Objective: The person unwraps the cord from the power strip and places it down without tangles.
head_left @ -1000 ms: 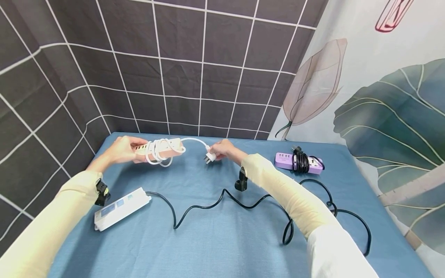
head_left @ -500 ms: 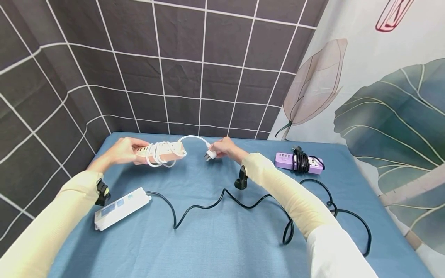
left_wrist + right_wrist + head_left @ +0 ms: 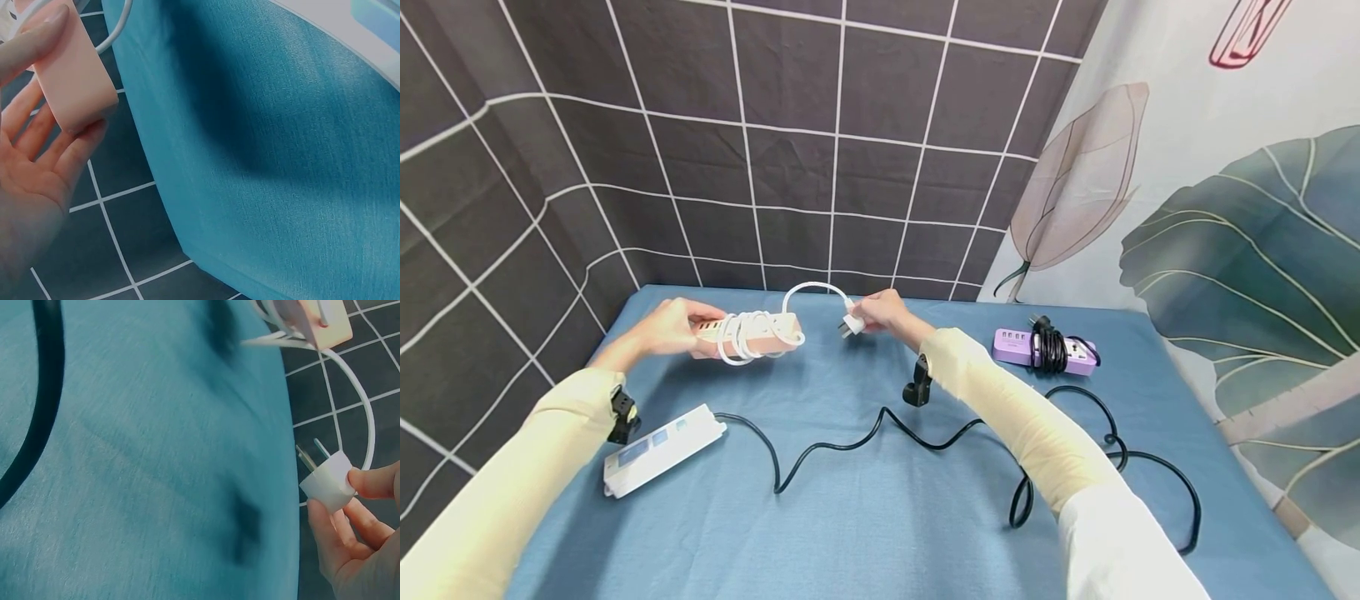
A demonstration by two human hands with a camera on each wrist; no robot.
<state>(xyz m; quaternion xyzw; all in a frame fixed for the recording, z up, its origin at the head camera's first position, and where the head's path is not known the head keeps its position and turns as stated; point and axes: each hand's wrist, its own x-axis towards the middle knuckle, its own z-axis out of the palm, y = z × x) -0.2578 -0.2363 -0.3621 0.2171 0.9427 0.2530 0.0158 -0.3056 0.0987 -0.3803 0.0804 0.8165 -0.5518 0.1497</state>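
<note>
My left hand [image 3: 668, 331] grips one end of a pink power strip [image 3: 707, 328] above the table. Its fingers and thumb wrap the strip's end in the left wrist view, where the plain pink side [image 3: 78, 75] faces the camera. A white cord [image 3: 745, 333] is wound several times round the strip's other half. From there the cord arches over to a white plug [image 3: 853, 323], which my right hand [image 3: 882, 312] pinches between thumb and fingers. In the right wrist view the prongs of the plug [image 3: 330, 482] point up and left, away from the palm.
A white power strip [image 3: 662, 450] lies at the front left, its black cord [image 3: 842, 447] snaking rightward under my right arm. A purple power strip [image 3: 1013, 346] wrapped in black cord [image 3: 1049, 350] lies at the back right. Grid-patterned cloth [image 3: 790, 167] hangs behind the blue table [image 3: 820, 533].
The plug has risen slightly in my right hand, and the cord between plug and strip arches higher. The pink strip has tilted a little toward level, its wound end lower.
</note>
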